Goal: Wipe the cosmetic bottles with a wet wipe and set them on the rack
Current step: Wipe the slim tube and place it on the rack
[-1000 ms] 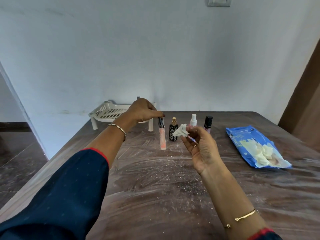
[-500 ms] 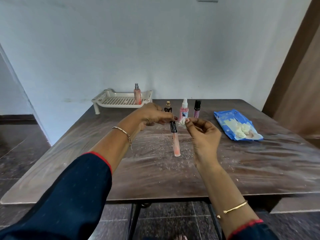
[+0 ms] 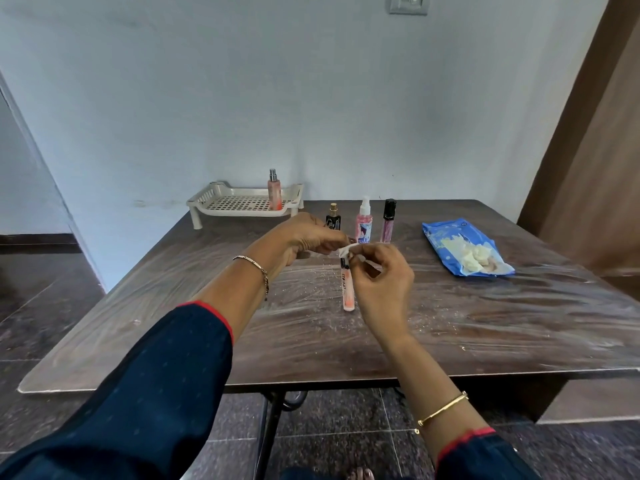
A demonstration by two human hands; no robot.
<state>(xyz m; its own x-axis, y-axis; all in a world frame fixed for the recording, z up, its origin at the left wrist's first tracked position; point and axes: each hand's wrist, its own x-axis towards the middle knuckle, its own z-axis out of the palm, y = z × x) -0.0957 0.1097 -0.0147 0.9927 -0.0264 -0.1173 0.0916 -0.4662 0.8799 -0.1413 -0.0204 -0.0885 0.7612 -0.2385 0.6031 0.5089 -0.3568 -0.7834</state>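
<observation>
My left hand [image 3: 308,239] pinches the black cap of a slim peach-pink tube [image 3: 347,291], which hangs upright above the table. My right hand [image 3: 379,275] pinches a small white wet wipe [image 3: 346,250] against the tube's top. Behind them three bottles stand in a row on the table: a black one with a gold cap [image 3: 333,220], a pink spray bottle [image 3: 363,226] and a pink gloss with a black cap [image 3: 388,221]. A white perforated rack [image 3: 228,202] sits at the back left with one peach spray bottle [image 3: 274,190] on it.
A blue pack of wet wipes [image 3: 464,245], open with wipes showing, lies at the right on the brown table [image 3: 485,323]. The wall is just behind the rack. A wooden door stands at the right; dark tiled floor lies below the table's front edge.
My left hand has lifted the tube and brought it nearer to me. My right hand has moved the wipe onto the tube's top. The view has pulled back from the table.
</observation>
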